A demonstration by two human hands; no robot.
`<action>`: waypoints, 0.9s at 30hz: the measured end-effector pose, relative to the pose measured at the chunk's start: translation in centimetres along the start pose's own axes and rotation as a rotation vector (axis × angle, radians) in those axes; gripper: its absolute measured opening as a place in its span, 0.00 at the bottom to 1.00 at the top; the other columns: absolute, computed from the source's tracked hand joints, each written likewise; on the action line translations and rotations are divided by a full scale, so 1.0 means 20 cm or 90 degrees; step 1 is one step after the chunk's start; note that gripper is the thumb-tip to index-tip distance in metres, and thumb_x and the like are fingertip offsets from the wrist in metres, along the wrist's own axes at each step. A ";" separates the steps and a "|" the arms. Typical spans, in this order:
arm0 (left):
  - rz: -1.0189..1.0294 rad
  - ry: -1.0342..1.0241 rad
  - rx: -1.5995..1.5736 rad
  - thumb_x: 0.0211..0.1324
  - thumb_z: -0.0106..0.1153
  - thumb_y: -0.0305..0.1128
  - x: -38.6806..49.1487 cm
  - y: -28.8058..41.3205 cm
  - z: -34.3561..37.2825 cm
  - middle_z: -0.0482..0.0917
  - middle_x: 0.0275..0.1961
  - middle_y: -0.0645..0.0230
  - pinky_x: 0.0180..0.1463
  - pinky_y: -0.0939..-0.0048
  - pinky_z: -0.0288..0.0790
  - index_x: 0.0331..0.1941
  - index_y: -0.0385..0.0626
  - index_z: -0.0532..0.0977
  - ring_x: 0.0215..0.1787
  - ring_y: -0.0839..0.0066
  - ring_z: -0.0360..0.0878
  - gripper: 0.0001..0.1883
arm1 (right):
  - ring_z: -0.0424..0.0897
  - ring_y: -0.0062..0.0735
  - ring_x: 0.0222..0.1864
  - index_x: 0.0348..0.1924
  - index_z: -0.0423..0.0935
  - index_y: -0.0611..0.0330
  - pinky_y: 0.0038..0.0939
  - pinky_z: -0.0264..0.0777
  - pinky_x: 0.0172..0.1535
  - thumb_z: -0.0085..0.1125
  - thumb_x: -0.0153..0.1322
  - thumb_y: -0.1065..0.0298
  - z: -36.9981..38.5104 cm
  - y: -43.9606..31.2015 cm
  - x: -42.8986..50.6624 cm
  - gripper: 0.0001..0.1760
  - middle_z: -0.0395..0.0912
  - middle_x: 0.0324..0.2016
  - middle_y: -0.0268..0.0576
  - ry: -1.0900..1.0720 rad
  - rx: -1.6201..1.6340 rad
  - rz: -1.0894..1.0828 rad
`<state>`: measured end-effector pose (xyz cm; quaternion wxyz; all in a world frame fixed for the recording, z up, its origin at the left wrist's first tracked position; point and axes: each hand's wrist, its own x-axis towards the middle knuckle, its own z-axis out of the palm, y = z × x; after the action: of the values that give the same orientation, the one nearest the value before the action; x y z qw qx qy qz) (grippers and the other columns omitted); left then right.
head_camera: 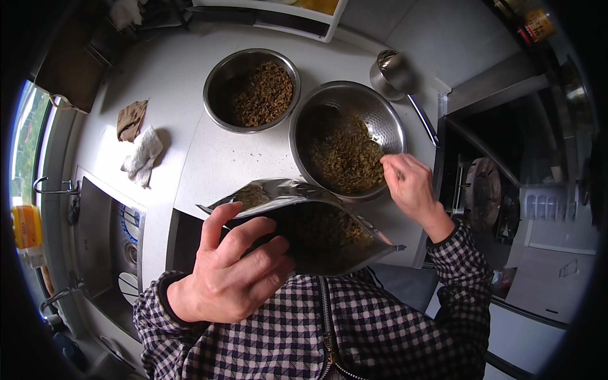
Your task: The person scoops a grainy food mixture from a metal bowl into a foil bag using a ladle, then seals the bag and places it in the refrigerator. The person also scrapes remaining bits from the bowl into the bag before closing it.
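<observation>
My left hand [242, 266] grips the near-left edge of a silvery foil pouch [289, 190]. The pouch's mouth gapes upward, and loose brown-green dried bits [327, 223] show inside it. Just beyond stands a hammered stainless steel mixing bowl [387, 116] holding a heap of similar chopped dry material [349, 154]. At that bowl's right rim, my right hand [411, 185] has its fingers pinched around what looks like a spoon; its bright edge [375, 140] shows among the bits, and the rest is mostly hidden. A second steel bowl [221, 102], farther left, contains browner crumbly pieces [266, 92].
A steel ladle or dipper [387, 78] with a long handle lies at the back right. Brown [131, 120] and white [144, 154] cloths rest on the counter [228, 156] at left. A sink [102, 228] is left; a gas hob [482, 190] is right. A white-framed rack [266, 19] stands behind.
</observation>
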<state>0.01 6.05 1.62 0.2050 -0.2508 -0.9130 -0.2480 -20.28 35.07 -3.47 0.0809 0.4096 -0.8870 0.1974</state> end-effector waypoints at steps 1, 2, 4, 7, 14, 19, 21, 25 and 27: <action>-0.001 0.000 -0.002 0.46 0.66 0.32 0.00 0.00 0.00 0.82 0.44 0.67 0.63 0.39 0.65 0.33 0.48 0.84 0.55 0.60 0.78 0.08 | 0.82 0.47 0.30 0.34 0.78 0.61 0.38 0.78 0.35 0.61 0.71 0.74 0.02 0.01 0.02 0.01 0.82 0.29 0.44 0.032 0.028 0.024; -0.020 0.016 -0.018 0.46 0.66 0.32 0.00 0.00 -0.01 0.82 0.44 0.66 0.63 0.40 0.65 0.33 0.49 0.84 0.55 0.60 0.78 0.08 | 0.83 0.48 0.30 0.34 0.77 0.61 0.39 0.78 0.35 0.60 0.72 0.74 0.04 0.02 0.03 0.02 0.83 0.30 0.45 0.064 0.056 0.048; -0.050 0.044 -0.055 0.47 0.66 0.33 0.00 -0.02 -0.01 0.82 0.45 0.65 0.64 0.40 0.65 0.34 0.49 0.84 0.56 0.59 0.78 0.08 | 0.84 0.48 0.31 0.35 0.78 0.61 0.39 0.78 0.35 0.60 0.72 0.74 0.05 0.04 0.03 0.02 0.84 0.31 0.45 0.064 0.056 0.031; -0.134 0.126 -0.094 0.51 0.68 0.34 0.01 -0.13 -0.12 0.84 0.46 0.64 0.57 0.53 0.73 0.35 0.46 0.83 0.55 0.59 0.79 0.08 | 0.84 0.47 0.31 0.38 0.80 0.61 0.38 0.78 0.35 0.61 0.72 0.74 0.04 0.07 0.04 0.02 0.84 0.32 0.45 0.079 0.053 0.049; -0.437 -0.108 -0.580 0.69 0.59 0.40 -0.07 -0.78 0.19 0.87 0.42 0.58 0.52 0.67 0.78 0.43 0.38 0.84 0.46 0.71 0.84 0.15 | 0.84 0.44 0.35 0.42 0.83 0.60 0.37 0.78 0.40 0.63 0.72 0.72 0.15 0.20 0.11 0.06 0.85 0.34 0.43 0.123 0.005 0.006; -0.477 -0.302 -0.693 0.70 0.56 0.51 0.09 -0.90 0.58 0.87 0.37 0.63 0.51 0.69 0.77 0.43 0.39 0.84 0.41 0.70 0.84 0.23 | 0.84 0.44 0.36 0.41 0.80 0.59 0.39 0.72 0.41 0.59 0.73 0.71 0.16 0.20 0.11 0.05 0.85 0.35 0.43 0.037 -0.045 -0.019; -0.497 -0.331 -0.755 0.67 0.59 0.55 0.17 -0.89 0.67 0.86 0.33 0.63 0.45 0.71 0.78 0.38 0.40 0.83 0.38 0.72 0.85 0.26 | 0.83 0.44 0.35 0.39 0.78 0.59 0.40 0.70 0.41 0.56 0.73 0.70 0.06 0.12 0.13 0.04 0.85 0.34 0.45 -0.085 -0.076 0.014; -0.601 -0.301 -0.918 0.70 0.59 0.45 0.22 -0.90 0.81 0.85 0.30 0.58 0.35 0.75 0.82 0.35 0.33 0.80 0.31 0.71 0.87 0.21 | 0.83 0.51 0.29 0.34 0.78 0.61 0.48 0.75 0.39 0.53 0.73 0.70 -0.01 0.03 0.20 0.07 0.83 0.26 0.49 -0.278 -0.064 0.081; -0.626 -0.282 -0.977 0.71 0.58 0.40 0.22 -0.90 0.84 0.85 0.29 0.55 0.33 0.75 0.83 0.35 0.31 0.79 0.30 0.69 0.88 0.19 | 0.82 0.54 0.25 0.32 0.78 0.63 0.51 0.77 0.37 0.52 0.73 0.70 -0.02 0.01 0.26 0.09 0.82 0.21 0.51 -0.362 -0.037 0.116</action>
<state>-17.74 3.50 -15.68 -0.3228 0.0554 -0.5217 -0.7878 -23.82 31.63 -1.62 -0.1770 0.3648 -0.9124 0.0561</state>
